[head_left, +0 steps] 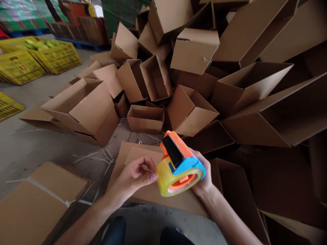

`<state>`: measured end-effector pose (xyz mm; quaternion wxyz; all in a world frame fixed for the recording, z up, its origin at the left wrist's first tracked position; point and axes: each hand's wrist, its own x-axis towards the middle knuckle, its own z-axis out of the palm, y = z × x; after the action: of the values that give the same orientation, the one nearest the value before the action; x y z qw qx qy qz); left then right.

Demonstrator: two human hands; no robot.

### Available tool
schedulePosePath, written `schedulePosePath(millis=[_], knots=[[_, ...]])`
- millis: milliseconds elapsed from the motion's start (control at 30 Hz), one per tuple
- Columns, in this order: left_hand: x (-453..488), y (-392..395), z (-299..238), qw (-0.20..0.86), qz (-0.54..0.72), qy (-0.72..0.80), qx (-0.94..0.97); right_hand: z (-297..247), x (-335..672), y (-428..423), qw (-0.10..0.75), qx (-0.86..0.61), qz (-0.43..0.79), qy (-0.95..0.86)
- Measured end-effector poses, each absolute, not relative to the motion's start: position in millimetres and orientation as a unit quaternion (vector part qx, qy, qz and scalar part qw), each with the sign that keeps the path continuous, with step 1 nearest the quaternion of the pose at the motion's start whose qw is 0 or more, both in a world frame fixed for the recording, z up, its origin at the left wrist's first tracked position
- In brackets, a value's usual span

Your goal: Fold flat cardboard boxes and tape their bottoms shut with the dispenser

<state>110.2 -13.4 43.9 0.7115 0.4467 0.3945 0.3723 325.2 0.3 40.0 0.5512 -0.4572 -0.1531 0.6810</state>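
My right hand [204, 170] is wrapped round a tape dispenser [180, 149] with an orange and blue body and a black roller. A thick roll of yellowish clear tape [163, 177] sits on it, facing me. Close to the roll's left side is my left hand [139, 172], its fingers curled and thumb near the forefinger; the fingertips seem to meet the tape's edge, though I cannot tell whether they pinch any of it. Below both hands lies a flat-topped cardboard box [176, 200], partly hidden by them.
A heap of open cardboard boxes [145, 119] rises ahead and to the right. Bundled flat cardboard [22, 207] tied with white strap lies at the lower left. Loose strapping [100, 158] trails over the floor. Yellow crates [60, 59], one with green produce, stand at the upper left.
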Motion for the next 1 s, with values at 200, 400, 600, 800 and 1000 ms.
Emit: schedulePosePath(millis=[200,400,600,800,1000], knots=[[105.9,-19.3,37.4,0.708,0.339,0.405,0.469,42.9,325.1,-3.8,0.519,-0.47,0.706,-0.105],[98.3,-27.6,48.9,0.645,0.341,0.446,0.519,39.9,324.9,-7.5,0.539,-0.487,0.676,-0.127],[97.0,-28.2,53.6,0.583,0.324,0.461,0.586,43.0,322.5,-9.4,0.536,-0.49,0.674,-0.134],[87.9,-32.9,63.3,0.549,0.323,0.466,0.614,43.1,323.0,-8.7,0.529,-0.486,0.678,-0.153],[68.5,-30.2,71.9,0.581,0.306,0.452,0.604,42.6,326.4,-9.4,0.513,-0.458,0.704,-0.178]])
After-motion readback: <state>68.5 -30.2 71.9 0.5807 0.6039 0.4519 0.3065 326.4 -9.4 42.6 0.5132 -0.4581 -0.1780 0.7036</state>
